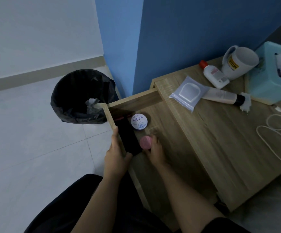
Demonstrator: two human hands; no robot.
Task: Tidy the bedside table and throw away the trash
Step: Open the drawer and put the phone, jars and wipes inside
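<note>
The wooden bedside table [220,140] has its drawer [134,99] pulled open. My left hand [116,158] grips the drawer's front panel. My right hand [154,151] is inside the drawer, fingers on a small pink-lidded jar [145,142]. A white and blue cream tin [139,121] and a black flat case [128,137] also lie in the drawer. On the tabletop lie a wipes pack [188,92], a beige tube [223,96], a white bottle with red cap [214,75] and a white mug [238,63].
A bin with a black liner [79,96], holding crumpled paper, stands on the tiled floor left of the drawer. A teal tissue box [274,78] sits at the table's far right, and a white cable [277,130] trails along the right edge. Blue wall behind.
</note>
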